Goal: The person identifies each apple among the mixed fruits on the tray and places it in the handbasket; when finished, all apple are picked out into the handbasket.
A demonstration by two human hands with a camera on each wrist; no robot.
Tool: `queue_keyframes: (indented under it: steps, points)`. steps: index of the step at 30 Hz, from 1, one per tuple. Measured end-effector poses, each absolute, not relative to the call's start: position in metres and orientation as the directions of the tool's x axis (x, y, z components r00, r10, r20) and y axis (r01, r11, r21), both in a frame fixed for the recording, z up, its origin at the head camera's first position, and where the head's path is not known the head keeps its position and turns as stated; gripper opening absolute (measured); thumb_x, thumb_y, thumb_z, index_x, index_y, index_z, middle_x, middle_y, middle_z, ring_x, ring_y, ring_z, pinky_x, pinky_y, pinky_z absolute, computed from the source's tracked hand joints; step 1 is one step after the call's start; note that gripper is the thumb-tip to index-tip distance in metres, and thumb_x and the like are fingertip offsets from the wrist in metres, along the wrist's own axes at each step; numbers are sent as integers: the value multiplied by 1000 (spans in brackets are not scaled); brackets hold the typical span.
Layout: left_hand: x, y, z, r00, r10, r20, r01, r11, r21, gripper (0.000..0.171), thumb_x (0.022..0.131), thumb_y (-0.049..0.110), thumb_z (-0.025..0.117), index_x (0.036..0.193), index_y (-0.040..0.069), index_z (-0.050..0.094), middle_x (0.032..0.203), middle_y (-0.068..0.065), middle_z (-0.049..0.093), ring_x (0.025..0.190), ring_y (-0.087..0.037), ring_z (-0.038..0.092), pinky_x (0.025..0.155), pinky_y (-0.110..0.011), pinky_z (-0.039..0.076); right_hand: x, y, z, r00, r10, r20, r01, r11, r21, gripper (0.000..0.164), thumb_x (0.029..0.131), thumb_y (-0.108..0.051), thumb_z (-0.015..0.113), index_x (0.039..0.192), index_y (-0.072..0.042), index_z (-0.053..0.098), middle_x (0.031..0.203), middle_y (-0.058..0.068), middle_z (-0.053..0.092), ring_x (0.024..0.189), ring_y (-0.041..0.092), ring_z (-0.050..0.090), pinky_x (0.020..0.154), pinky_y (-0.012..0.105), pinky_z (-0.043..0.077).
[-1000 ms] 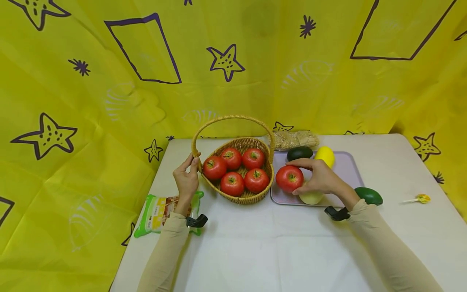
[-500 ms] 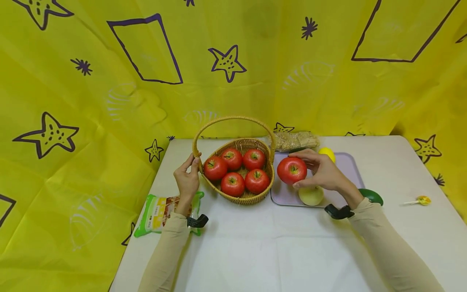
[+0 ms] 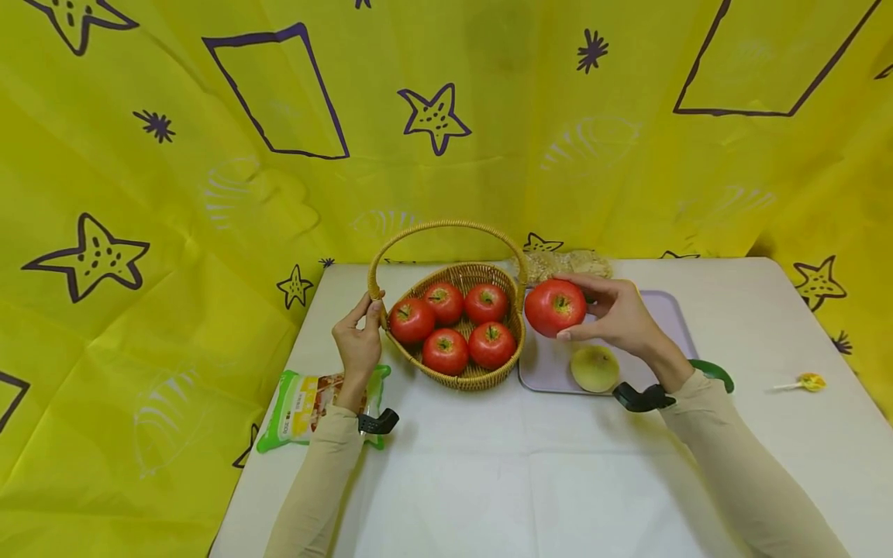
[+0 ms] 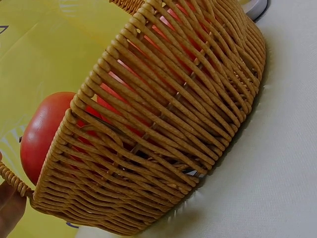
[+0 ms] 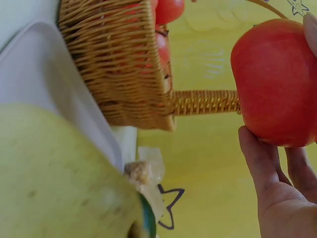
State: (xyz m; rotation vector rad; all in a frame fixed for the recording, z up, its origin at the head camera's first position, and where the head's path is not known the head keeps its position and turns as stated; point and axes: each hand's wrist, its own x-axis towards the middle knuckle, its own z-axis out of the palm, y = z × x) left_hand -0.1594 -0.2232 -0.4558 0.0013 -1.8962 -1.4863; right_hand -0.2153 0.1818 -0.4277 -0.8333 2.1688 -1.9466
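Observation:
A wicker basket (image 3: 481, 381) with a tall arched handle (image 3: 446, 224) stands mid-table, several red apples (image 3: 445, 351) inside it. My left hand (image 3: 358, 341) pinches the foot of the handle at the basket's left side; in the left wrist view only its fingertips (image 4: 11, 210) show at the edge. Just right of the basket, my right hand (image 3: 621, 318) grips another red apple (image 3: 555, 308) between thumb and fingers, raised above a pale purple tray (image 3: 551, 376). The right wrist view shows this apple (image 5: 275, 82) in front of the handle, apart from the basket's wall.
On the tray sits a yellow-green pear-like fruit (image 3: 594, 369). Behind it lies a clear bag of beige pieces (image 3: 575, 265). A green object (image 3: 715, 374) is partly hidden by the right wrist. A lollipop (image 3: 809, 381) lies far right, a green-edged food packet (image 3: 300, 407) beneath the left forearm.
My right hand has lifted the apple up off the tray area and away from the pale fruit, which is now uncovered. The left hand and basket stay in place.

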Motion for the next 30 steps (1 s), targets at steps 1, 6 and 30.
queue_keyframes:
  steps: [1,6,30]
  points:
    - [-161,-225,-459,-744,-414,525,410,337,847,28,102,-4,65,128,-13,70,116,-33,74,101,2,69,73,-9,55,-215,181,-426,-845,-460,273,-319,23,-947,81,71,17,90,146,2,62,139,-8,70,113,8,72,94,22,60]
    - [-170,-232,-475,-750,-419,512,392,341,854,28,102,-3,66,129,-10,71,118,-31,75,103,4,68,75,-9,56,-214,174,-419,-846,-460,269,-299,-7,-954,82,70,18,90,146,5,61,133,-13,73,110,10,75,93,24,61]
    - [-162,-228,-459,-762,-385,521,401,351,846,28,103,-3,64,129,-13,69,119,-33,73,101,2,69,72,-14,58,-212,110,-407,-836,-502,220,-219,-62,-974,83,70,9,94,147,0,63,140,2,72,117,16,73,99,33,61]
